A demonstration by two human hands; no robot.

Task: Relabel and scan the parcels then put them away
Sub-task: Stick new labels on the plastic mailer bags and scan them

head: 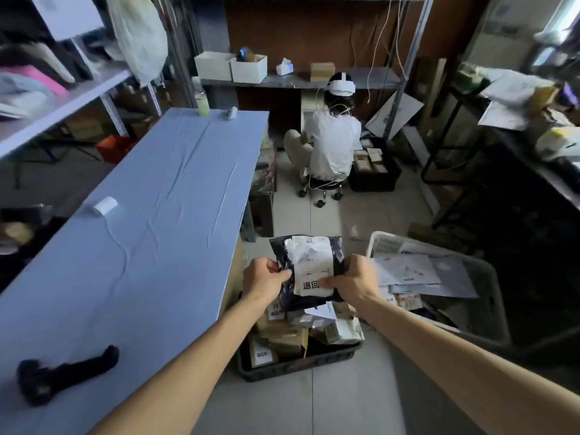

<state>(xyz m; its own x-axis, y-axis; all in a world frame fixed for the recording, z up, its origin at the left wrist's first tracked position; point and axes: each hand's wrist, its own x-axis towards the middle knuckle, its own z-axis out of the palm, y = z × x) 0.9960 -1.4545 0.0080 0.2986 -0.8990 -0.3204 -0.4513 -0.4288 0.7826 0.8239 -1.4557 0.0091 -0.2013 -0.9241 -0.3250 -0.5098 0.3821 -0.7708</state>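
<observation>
Both the left hand (265,279) and right hand (354,279) gripped the dark parcel (314,259) by its side edges, just above the full crate (298,367) beneath them, with the label roll (105,205) on the surface (141,230) well to their left, so relabelling, scanning, stowing judged not yet begun.

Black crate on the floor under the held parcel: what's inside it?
The black crate holds piled parcels: brown boxes and a silvery bag, some with white labels. The dark parcel, gripped by left hand and right hand, hides the pile's back part.
</observation>
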